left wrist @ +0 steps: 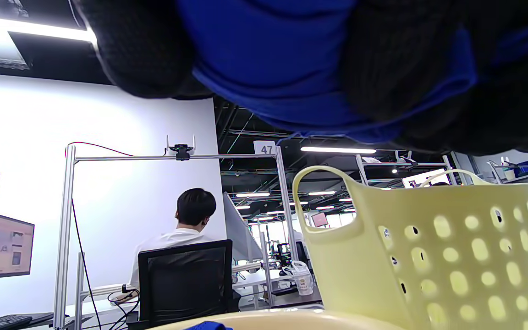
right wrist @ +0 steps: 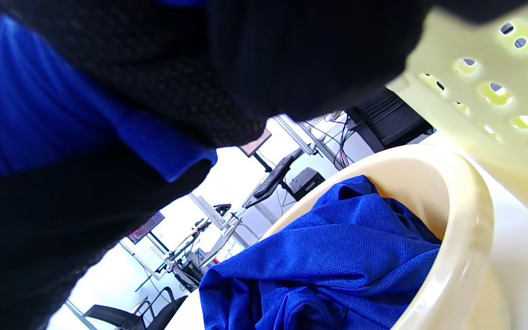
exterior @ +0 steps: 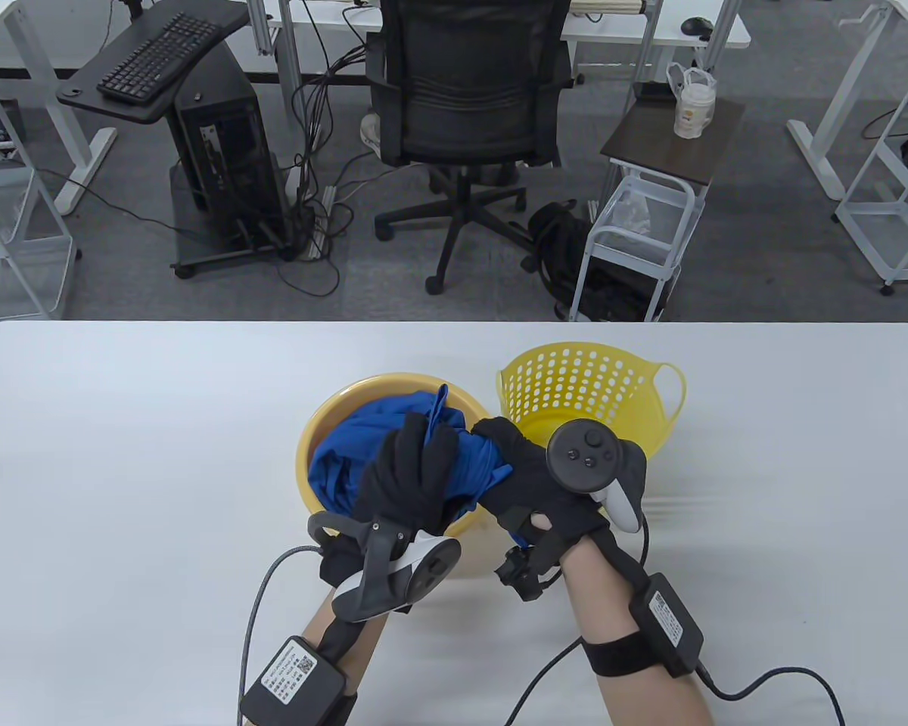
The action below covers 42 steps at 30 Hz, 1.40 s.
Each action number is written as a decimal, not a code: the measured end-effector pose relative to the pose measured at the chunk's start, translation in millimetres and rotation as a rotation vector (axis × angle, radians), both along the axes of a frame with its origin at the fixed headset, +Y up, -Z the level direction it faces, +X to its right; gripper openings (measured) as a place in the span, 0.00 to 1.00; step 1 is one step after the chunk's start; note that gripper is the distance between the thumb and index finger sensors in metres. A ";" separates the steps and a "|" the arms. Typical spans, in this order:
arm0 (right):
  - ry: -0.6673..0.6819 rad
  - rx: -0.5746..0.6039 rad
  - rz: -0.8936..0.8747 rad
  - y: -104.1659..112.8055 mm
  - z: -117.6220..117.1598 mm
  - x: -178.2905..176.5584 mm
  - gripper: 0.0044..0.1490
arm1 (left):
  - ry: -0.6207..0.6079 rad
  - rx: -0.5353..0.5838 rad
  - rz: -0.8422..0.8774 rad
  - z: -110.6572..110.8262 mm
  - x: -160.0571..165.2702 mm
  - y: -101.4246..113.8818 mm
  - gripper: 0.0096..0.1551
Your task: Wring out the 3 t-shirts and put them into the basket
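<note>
Beside table's yellow basket [exterior: 590, 397], both hands [exterior: 477, 469] clutch blue t-shirt [exterior: 465, 473] over basin [exterior: 325, 423].

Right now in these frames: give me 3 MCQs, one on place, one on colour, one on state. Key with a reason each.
1. Where does the perforated basket stand relative to the yellow basin?
A. To its right on the table
B. Stacked inside it
C. On the floor

2. What colour is the t-shirt being wrung?
A. Red
B. Blue
C. White

3. What are the two hands doing?
A. Both lie flat on the table
B. Only the left hand touches cloth
C. Both grip the twisted t-shirt

Key:
1 A: in the table view the basket sits just right of the basin.
2 B: blue cloth shows between the gloves in all three views.
3 C: left hand and right hand both curl round the shirt above the basin.
</note>
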State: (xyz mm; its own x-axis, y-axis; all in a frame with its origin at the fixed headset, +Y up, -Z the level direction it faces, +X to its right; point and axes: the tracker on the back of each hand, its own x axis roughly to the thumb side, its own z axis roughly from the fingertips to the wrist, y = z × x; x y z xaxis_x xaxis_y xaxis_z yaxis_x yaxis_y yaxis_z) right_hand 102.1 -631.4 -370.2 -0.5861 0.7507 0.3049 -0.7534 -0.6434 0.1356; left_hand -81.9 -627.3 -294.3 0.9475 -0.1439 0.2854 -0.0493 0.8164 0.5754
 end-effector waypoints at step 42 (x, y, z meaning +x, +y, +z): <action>-0.614 -0.039 -0.811 -17.4 -10.5 143.5 0.56 | -0.357 -0.408 0.669 -14.0 -42.5 11.9 0.48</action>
